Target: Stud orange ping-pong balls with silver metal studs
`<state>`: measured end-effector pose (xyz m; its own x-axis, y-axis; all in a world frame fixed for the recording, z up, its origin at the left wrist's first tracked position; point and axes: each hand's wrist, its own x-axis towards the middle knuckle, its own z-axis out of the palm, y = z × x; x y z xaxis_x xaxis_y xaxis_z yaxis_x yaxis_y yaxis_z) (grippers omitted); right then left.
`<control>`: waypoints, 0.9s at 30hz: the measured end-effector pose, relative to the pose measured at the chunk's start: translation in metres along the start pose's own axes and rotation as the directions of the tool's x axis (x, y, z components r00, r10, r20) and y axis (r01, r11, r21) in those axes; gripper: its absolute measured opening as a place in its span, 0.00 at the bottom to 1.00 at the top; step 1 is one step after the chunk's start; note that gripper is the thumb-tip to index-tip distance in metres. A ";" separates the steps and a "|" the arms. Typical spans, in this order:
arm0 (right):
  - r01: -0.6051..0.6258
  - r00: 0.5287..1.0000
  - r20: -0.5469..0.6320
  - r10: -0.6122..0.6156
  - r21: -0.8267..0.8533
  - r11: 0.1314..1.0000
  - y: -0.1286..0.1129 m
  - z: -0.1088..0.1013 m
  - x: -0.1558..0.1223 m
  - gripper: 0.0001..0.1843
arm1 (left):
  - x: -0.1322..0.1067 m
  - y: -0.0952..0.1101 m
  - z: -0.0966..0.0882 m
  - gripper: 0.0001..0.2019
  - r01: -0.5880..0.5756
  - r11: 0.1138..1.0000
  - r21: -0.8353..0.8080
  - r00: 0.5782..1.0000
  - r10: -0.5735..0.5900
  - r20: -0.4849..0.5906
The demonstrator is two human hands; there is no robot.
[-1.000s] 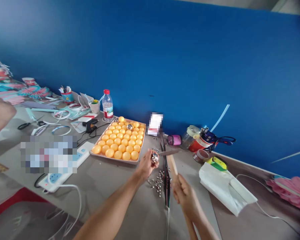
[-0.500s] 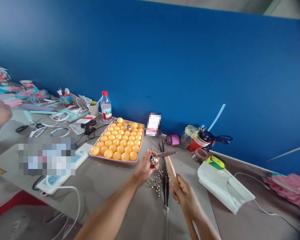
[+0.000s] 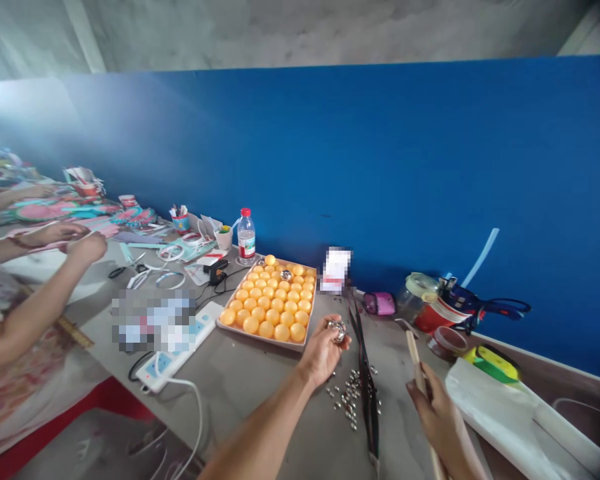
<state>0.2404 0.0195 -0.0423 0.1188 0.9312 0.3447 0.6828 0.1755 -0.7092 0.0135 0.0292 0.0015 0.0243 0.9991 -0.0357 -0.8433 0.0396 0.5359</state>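
Note:
My left hand [image 3: 323,353] is closed around a shiny silver studded ball [image 3: 337,331], its fingers covering part of it. To the right, my right hand [image 3: 435,403] grips the pale wooden handle of a hammer [image 3: 416,363]; its thin metal head points up and left, apart from the ball. Small loose silver studs [image 3: 350,397] lie scattered on the table below my left hand. A dark strap [image 3: 367,373] runs between my two hands. Beyond my left hand is a shallow tray [image 3: 275,341] of orange balls [image 3: 266,329], with a silver studded ball [image 3: 286,275] on top.
A bottle [image 3: 247,240] stands behind the tray, and a power strip [image 3: 180,350] lies left of it. On the right are a lidded jar [image 3: 417,293], a red container [image 3: 443,313] and a white sheet [image 3: 520,413]. A co-worker's hands [image 3: 87,247] are at far left.
The hammer has moved right, away from the studded ball, with my right hand. The view has shifted left and up, showing more of the co-worker.

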 end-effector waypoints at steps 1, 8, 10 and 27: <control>0.018 1.000 0.003 -0.018 -0.010 1.000 0.005 0.003 0.001 0.25 | 0.000 -0.001 0.000 0.18 0.006 1.000 0.020 1.000 -0.005 -0.014; 0.098 0.995 0.033 -0.096 -0.075 0.992 0.031 0.024 -0.001 0.24 | -0.005 -0.006 -0.002 0.22 0.008 0.979 0.204 0.999 -0.019 0.049; 0.165 0.986 -0.008 -0.166 -0.096 0.982 0.033 0.029 0.000 0.23 | -0.005 -0.006 -0.003 0.22 -0.013 0.971 0.239 0.999 0.002 0.049; 0.090 0.992 -0.097 -0.082 0.080 0.993 0.026 0.034 0.004 0.17 | 0.002 -0.001 0.007 0.14 -0.058 0.933 0.354 0.997 0.070 -0.021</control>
<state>0.2339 0.0384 -0.0808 0.1318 0.8781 0.4600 0.6308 0.2836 -0.7222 0.0185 0.0311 0.0070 -0.0459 0.9988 -0.0162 -0.5982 -0.0145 0.8012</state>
